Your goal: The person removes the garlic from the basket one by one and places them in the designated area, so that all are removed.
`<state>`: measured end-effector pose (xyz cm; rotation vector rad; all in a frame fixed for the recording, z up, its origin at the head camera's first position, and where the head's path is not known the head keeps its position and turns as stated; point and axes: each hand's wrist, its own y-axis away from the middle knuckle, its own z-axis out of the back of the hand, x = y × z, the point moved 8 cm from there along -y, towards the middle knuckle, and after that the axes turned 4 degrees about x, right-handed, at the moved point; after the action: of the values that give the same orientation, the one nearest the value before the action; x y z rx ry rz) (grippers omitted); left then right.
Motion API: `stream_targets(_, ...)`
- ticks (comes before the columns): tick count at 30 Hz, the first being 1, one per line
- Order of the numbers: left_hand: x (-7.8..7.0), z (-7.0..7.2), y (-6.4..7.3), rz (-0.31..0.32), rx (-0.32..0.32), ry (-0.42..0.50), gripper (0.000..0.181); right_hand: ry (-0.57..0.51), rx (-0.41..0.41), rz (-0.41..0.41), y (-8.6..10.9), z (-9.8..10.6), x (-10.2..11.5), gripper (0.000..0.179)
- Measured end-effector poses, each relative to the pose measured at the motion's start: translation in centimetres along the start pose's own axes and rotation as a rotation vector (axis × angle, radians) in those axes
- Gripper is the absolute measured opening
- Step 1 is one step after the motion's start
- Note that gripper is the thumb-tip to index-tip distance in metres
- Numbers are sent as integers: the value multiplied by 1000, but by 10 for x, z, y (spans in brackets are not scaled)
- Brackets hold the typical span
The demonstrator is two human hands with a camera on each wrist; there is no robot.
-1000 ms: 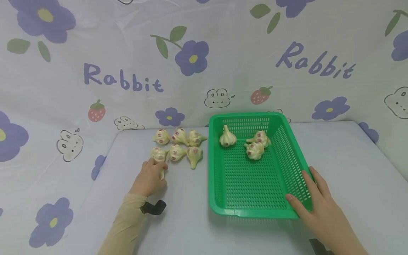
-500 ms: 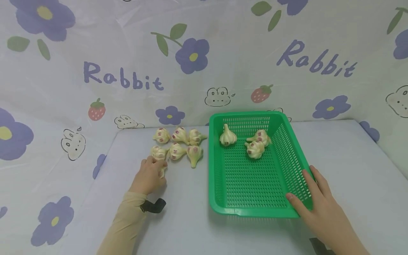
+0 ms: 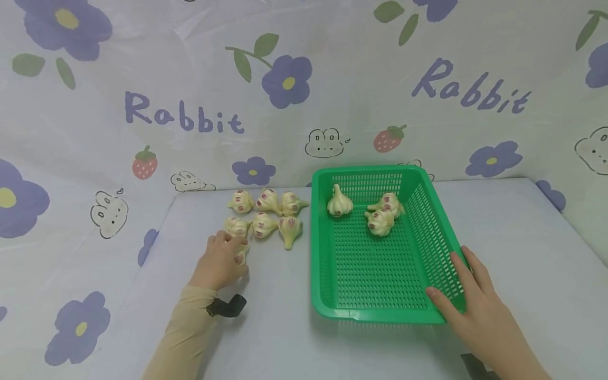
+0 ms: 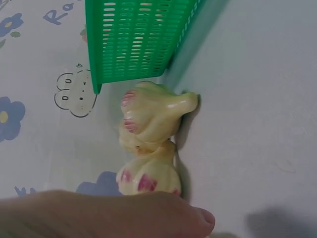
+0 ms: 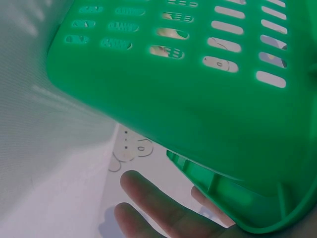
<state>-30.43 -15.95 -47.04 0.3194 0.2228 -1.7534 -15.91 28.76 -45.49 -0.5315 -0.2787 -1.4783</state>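
Observation:
My left hand (image 3: 219,262) curls over a garlic bulb (image 3: 240,256), partly hidden under the fingers, at the near end of a group on the table. Just beyond it lie several more bulbs in two rows, among them a garlic bulb with its stem toward me (image 3: 289,231). In the left wrist view the thumb (image 4: 163,213) shows in front of a purple-marked bulb (image 4: 148,177). My right hand (image 3: 484,311) holds the near right corner of a green basket (image 3: 375,316), thumb over the rim and fingers outside. Three bulbs, one of them upright (image 3: 339,205), sit in the basket's far part.
A white table (image 3: 275,327) carries everything. Behind it hangs a white cloth (image 3: 190,68) printed with flowers, rabbits and strawberries. The basket stands to the right of the loose bulbs, close to the nearest of them.
The left hand has shifted very slightly left, and a bit more of the bulb under its fingers shows. The right hand and basket stay put.

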Motion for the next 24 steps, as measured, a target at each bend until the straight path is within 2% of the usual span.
stream_targets(10,-14,20,11,-61,-107,2,53,1,6,-4,0,0,0,88)
stream_targets(17,-32,32,20,-101,-141,5,49,16,28,-22,0,-2,-2,90)
stream_targets(24,-53,40,30,-195,-244,-87,48,21,38,-29,-1,-3,-2,90)
